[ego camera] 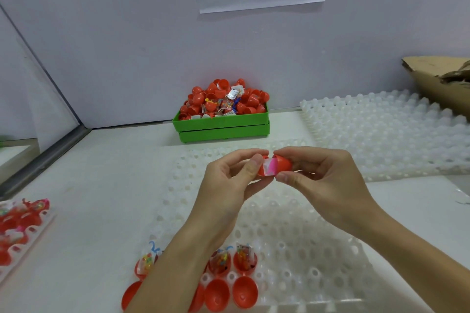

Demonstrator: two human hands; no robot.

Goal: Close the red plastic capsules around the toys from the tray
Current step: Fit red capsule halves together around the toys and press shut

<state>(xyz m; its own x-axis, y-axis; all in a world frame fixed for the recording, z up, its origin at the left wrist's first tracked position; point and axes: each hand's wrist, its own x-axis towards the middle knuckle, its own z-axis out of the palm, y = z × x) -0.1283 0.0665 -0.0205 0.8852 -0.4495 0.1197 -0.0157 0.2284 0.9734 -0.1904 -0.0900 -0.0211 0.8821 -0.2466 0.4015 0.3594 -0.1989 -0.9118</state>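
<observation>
Red capsule [276, 165], centre of frame, held in the air above a white dimpled tray [292, 223]; two halves nearly joined, with a pink toy in a clear wrapper [269, 166] showing in the gap, apparently not yet fully tucked in.

Left hand [229, 180], pinching the left half between thumb and curled fingers; likely steadying it while the wrapper is pushed inside.

Right hand [318, 175], fingers and thumb clamped round the right half, opposed to the left, placed to press the halves together.

Bottom centre, on the near edge of the tray: open capsule halves [230, 295] lying hollow side up, with filled halves [244, 259] standing just behind, toys upright in them, seemingly queued for closing.

Upper centre, against the wall: green bin [221, 124] heaped with red shells and wrapped toys.

Lower left edge: another tray of red capsules [20, 226], blurred.

Right: further white tray [381, 134]; torn cardboard [437, 79] in the upper right.
</observation>
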